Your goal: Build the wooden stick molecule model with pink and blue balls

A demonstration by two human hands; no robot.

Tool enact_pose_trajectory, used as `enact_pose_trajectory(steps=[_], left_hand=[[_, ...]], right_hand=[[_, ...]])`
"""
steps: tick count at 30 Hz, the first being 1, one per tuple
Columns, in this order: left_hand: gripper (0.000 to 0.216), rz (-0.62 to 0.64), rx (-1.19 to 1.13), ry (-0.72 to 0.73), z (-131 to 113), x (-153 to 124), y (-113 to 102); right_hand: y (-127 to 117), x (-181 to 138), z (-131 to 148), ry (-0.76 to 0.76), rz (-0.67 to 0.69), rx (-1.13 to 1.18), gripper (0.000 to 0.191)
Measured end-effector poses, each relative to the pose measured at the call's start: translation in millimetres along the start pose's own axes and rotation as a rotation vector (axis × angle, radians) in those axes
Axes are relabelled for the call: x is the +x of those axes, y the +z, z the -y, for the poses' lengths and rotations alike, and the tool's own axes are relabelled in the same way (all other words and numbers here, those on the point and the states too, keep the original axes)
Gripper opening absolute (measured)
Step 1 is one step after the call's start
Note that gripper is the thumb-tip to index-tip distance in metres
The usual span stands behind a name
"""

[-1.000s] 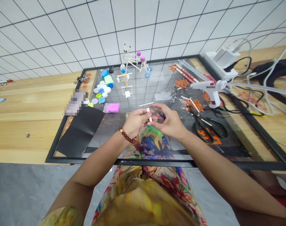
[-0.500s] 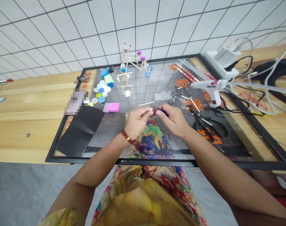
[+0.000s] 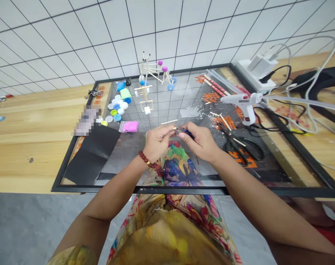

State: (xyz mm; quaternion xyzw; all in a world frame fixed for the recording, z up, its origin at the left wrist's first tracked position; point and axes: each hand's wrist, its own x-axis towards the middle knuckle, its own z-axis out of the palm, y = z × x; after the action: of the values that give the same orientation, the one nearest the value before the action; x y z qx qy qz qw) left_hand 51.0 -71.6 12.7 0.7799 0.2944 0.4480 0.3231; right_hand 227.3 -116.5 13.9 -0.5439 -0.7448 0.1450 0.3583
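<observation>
My left hand and my right hand meet above the glass sheet in its black frame. The left hand's fingers are curled round a short wooden stick; only its tip shows past the thumb. Pinched in the right hand is a small blue-handled tool, its metal tip touching the stick's end. A beaded bracelet circles my left wrist. A loose stick lies on the glass just beyond my hands.
A stick-and-cap model stands at the back. Several bottle caps, a pink bag and black paper lie left. On the right are a white glue gun, black scissors, loose sticks, cables and a power strip.
The stick stood upright between my hands a second ago; now it is drawn into my left fist and the tool's tip meets its end. Both hands have risen slightly.
</observation>
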Motion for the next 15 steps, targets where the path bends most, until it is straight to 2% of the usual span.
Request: enact_pose_trajectory(steps=[10, 15], left_hand=[[0.022, -0.023, 0.153, 0.186, 4.0, -3.0, -3.6], [0.025, -0.032, 0.249, 0.215, 4.9, -6.1, -3.8]], right_hand=[[-1.0, 1.0, 4.7, -0.001, 0.037, 0.095, 0.035], [-1.5, 1.4, 8.4, 0.024, 0.067, 0.187, 0.037]])
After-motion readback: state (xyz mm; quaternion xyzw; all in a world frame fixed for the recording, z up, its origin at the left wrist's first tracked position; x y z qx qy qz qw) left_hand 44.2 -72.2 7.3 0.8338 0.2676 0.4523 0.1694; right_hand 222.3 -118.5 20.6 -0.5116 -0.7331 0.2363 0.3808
